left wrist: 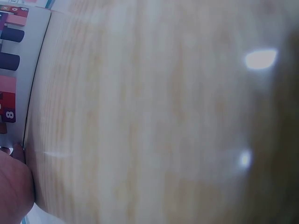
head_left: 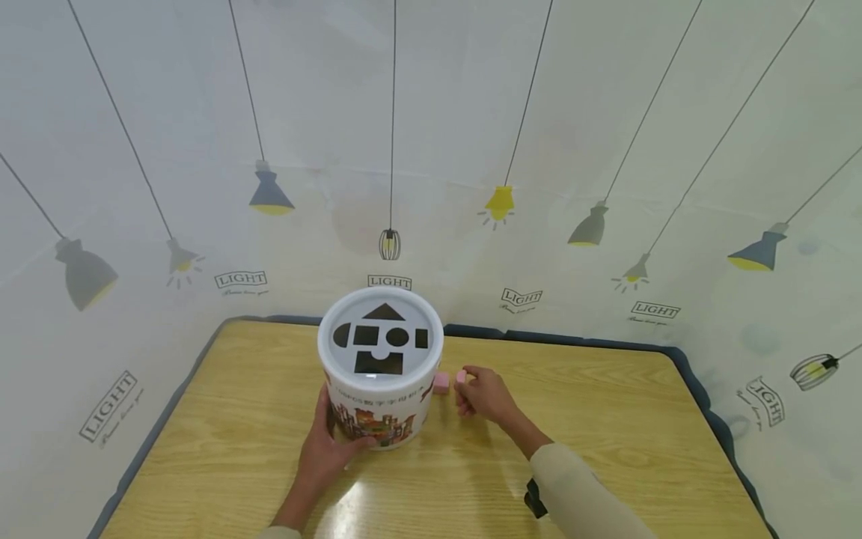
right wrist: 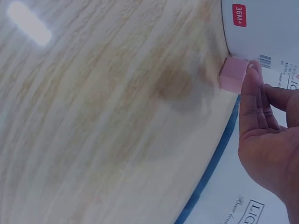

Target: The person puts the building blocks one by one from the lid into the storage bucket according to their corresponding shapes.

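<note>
A white round bucket (head_left: 380, 404) with printed pictures stands on the table, its white lid (head_left: 380, 299) cut with a triangle, a circle, a square and other shaped holes. My left hand (head_left: 325, 451) grips its lower left side, thumb across the front and fingers around the side. That hand (left wrist: 15, 186) and a strip of the printed bucket (left wrist: 28, 74) show at the left wrist view's edge. Just right of the bucket sits a pink block (head_left: 441, 382). Beside it my right hand (head_left: 488, 397) pinches another small pink block (head_left: 461, 376) between thumb and fingers.
The light wood table (head_left: 606, 419) extends on both sides of the bucket, with a dark blue edging (head_left: 552, 338) along its back. Behind it hangs a pale cloth (head_left: 444, 112) printed with lamps. A small black object (head_left: 535, 500) shows by the right sleeve.
</note>
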{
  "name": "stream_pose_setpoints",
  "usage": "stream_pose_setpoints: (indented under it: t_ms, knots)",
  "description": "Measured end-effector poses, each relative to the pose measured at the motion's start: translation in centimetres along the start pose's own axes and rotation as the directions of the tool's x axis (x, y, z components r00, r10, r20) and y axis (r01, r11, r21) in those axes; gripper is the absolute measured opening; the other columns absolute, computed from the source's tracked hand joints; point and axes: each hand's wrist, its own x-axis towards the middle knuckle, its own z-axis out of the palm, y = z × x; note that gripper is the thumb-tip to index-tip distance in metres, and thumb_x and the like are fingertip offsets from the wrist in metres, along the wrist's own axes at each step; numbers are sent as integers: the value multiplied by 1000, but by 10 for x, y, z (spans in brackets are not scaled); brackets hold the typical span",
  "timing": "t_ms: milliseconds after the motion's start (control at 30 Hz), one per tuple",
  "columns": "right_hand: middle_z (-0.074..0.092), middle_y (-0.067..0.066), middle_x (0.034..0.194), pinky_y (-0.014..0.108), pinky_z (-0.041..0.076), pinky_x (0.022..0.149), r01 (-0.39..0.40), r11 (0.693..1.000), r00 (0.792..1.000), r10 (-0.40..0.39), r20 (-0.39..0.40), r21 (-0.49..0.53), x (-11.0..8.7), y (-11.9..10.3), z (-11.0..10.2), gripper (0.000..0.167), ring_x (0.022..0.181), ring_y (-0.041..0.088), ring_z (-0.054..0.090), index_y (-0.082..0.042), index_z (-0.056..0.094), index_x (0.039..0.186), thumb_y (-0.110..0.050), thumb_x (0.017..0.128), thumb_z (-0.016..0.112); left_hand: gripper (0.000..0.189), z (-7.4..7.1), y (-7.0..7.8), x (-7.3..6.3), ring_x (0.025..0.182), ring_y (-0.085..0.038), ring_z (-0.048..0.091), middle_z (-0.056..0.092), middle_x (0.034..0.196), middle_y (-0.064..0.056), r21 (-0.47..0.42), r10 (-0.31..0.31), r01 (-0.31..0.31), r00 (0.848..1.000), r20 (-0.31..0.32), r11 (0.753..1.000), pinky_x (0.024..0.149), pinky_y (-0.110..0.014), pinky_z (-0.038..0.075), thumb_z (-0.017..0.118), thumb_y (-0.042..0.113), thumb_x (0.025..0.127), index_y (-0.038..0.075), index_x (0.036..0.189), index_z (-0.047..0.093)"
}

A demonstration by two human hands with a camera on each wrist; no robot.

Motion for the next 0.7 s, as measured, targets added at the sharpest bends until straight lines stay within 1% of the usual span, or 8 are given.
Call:
stream_pose_setpoints:
  t_ms: [200,333,433,533,600,700]
  knots:
    - [65,8,68,40,63,58,55,998,998,-55,8,-25,-8,-13,-3,52,55,15,63,5,41,144,-14,98,58,130,0,-1,0,147,-27,24,19,162,-3,2,0,0,1000,-2,1000,121,-44,25,91,44,59,50,152,1]
    - [67,13,70,42,63,59,90,995,996,-89,27,-46,-13,-23,-3,51,55,15,63,4,43,143,-14,98,58,130,1,-3,1,147,-28,23,20,162,-5,-2,15,-15,1000,-2,1000,121,-44,24,92,40,60,46,153,1]
    - [68,14,72,37,63,58,100,993,994,-97,43,-61,-17,-30,-3,51,55,15,63,4,43,143,-16,98,58,131,1,-4,2,147,-28,24,21,162,-6,-3,17,-17,1000,-3,1000,121,-43,24,92,39,61,43,154,1]
    - [67,11,71,32,62,56,98,992,994,-94,51,-78,-20,-34,-3,51,56,15,63,2,44,142,-17,98,59,131,1,-5,2,146,-29,24,22,161,-6,3,15,-15,1000,-8,1000,120,-44,25,92,40,60,43,154,1]
    - [67,10,71,30,62,56,99,991,994,-94,54,-90,-22,-36,-2,51,56,15,64,1,45,142,-18,97,59,131,1,-5,2,147,-28,24,21,161,-5,0,14,-14,1000,-5,1000,121,-43,24,92,40,60,44,154,1]
    - [67,12,73,30,62,56,102,990,993,-96,61,-93,-25,-40,-2,52,57,15,64,1,44,143,-18,97,60,131,1,-4,2,147,-26,24,21,161,-3,-10,19,-19,1000,-3,1000,121,-42,24,92,39,60,46,153,1]
